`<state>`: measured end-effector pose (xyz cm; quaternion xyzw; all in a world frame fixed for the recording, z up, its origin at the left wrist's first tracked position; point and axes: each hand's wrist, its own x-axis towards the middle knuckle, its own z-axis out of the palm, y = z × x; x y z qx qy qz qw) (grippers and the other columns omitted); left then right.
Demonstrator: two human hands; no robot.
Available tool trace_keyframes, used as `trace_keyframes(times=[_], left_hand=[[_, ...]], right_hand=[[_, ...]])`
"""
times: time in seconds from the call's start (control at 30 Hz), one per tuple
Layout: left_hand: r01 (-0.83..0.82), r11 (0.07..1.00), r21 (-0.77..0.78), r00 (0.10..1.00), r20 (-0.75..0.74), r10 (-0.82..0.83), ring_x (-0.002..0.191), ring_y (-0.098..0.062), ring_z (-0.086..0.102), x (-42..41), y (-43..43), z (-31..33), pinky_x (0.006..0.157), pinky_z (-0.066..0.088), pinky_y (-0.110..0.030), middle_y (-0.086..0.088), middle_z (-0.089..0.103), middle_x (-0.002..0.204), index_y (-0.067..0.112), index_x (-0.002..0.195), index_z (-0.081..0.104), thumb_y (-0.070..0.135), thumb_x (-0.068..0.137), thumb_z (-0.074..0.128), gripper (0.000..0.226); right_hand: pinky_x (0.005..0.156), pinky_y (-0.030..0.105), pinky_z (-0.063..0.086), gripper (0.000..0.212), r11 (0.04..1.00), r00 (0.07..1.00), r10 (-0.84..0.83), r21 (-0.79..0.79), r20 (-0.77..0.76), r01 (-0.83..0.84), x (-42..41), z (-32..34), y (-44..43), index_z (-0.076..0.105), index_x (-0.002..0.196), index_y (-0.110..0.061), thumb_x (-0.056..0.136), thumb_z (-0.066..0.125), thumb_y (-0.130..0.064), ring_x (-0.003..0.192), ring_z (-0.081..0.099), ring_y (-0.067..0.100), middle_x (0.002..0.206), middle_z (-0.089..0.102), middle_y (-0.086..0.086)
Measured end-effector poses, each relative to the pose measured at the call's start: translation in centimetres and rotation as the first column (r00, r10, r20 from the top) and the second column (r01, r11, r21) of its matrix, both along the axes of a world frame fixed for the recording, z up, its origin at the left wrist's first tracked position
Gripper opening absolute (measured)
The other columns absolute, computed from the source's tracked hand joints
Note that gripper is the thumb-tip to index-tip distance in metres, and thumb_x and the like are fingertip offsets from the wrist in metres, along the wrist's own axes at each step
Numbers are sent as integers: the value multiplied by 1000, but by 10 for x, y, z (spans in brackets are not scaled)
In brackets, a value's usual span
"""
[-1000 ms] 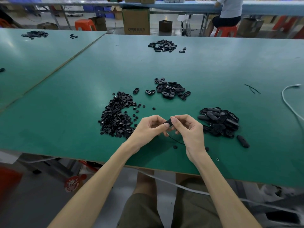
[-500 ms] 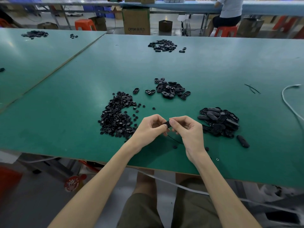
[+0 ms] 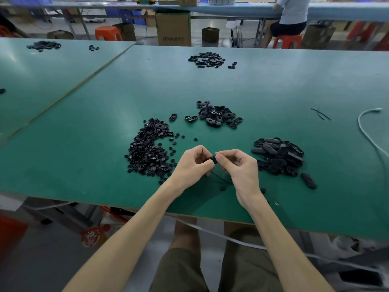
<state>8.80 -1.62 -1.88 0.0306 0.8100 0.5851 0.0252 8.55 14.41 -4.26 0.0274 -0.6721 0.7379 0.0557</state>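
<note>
My left hand (image 3: 192, 165) and my right hand (image 3: 239, 168) meet just above the green table (image 3: 84, 127) near its front edge. Between their fingertips they pinch a small black oval plastic piece (image 3: 211, 159), mostly hidden by the fingers. A thin black thread (image 3: 221, 178) hangs from under it. To the left lies a heap of small round black parts (image 3: 148, 150). A pile of black oval shells (image 3: 279, 155) lies to the right, and another pile of oval pieces (image 3: 217, 114) sits farther back.
One oval piece (image 3: 308, 180) lies alone at the right pile's near side. A white cable (image 3: 367, 131) curls along the right edge. A far pile of parts (image 3: 207, 59) sits at the back. A second table (image 3: 31, 66) adjoins on the left; a seated person (image 3: 291, 17) is behind.
Both hands have stayed in place, only shifting their fingers slightly on the small black piece.
</note>
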Motion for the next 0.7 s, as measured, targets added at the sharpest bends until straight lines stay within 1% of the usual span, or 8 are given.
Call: trace_keyframes(times=[0.1, 0.17, 0.23, 0.27, 0.33, 0.47, 0.6, 0.7], left_hand=[[-9, 1000, -3, 1000, -25, 9, 64, -16, 63, 0, 1, -2, 69, 49, -27, -20, 72, 78, 3, 89, 62, 7, 90, 66, 6], [0, 1000, 17, 998, -65, 1, 62, -14, 65, 0, 0, -6, 66, 51, -21, -15, 72, 74, 3, 89, 64, 8, 92, 68, 7], [28, 997, 68, 996, -88, -22, 61, -14, 66, 1, -3, -10, 67, 52, -20, -6, 73, 73, 5, 92, 67, 11, 95, 71, 8], [45, 994, 103, 996, -84, -37, 61, -14, 66, 1, -6, -11, 69, 52, -19, -2, 74, 75, 6, 94, 70, 14, 96, 72, 8], [73, 985, 158, 996, -71, -62, 63, -14, 66, 1, -9, -12, 71, 51, -18, 0, 77, 84, 9, 99, 72, 17, 97, 72, 9], [59, 990, 130, 995, -88, -48, 64, -11, 66, 1, -6, -12, 72, 50, -15, 3, 77, 80, 8, 100, 72, 12, 98, 69, 6], [17, 995, 94, 992, -122, -6, 61, -13, 66, 2, -2, -9, 70, 53, -21, -6, 77, 83, 5, 97, 71, 9, 97, 67, 5], [-44, 997, 57, 985, -162, 52, 61, -16, 64, -2, 1, -1, 67, 51, -31, -12, 74, 75, 7, 93, 69, 10, 97, 66, 5]], right_hand=[[73, 19, 54, 7, 1000, 1000, -8, -2, 8, 8, 0, 1, 0, 79, 88, -17, 89, 81, -10, 76, 69, 5, 84, 79, -2], [70, 17, 53, 6, 1000, 1000, -15, -17, 10, 16, 0, 1, 1, 79, 90, -16, 90, 80, -10, 71, 66, 4, 81, 78, -3], [66, 16, 51, 5, 999, 1000, -24, -35, 12, 24, 1, 1, 1, 78, 91, -14, 91, 79, -10, 67, 62, 6, 76, 76, -4], [65, 17, 50, 4, 999, 999, -31, -43, 14, 32, 1, 1, 1, 78, 91, -14, 92, 79, -11, 66, 61, 6, 74, 74, -5], [64, 18, 50, 2, 997, 999, -45, -55, 19, 45, 0, 1, 0, 78, 92, -14, 92, 78, -12, 66, 60, 7, 73, 73, -5], [65, 18, 51, 3, 998, 999, -47, -46, 17, 47, 1, 0, 0, 78, 92, -16, 92, 79, -13, 67, 61, 7, 74, 73, -5], [66, 20, 51, 3, 998, 999, -50, -48, 13, 51, 0, 0, 0, 78, 96, -15, 94, 77, -14, 70, 62, 8, 76, 74, -5], [67, 19, 53, 12, 999, 999, -44, -27, 2, 44, -1, -1, -2, 78, 104, -17, 101, 68, -13, 76, 67, 7, 88, 78, -4]])
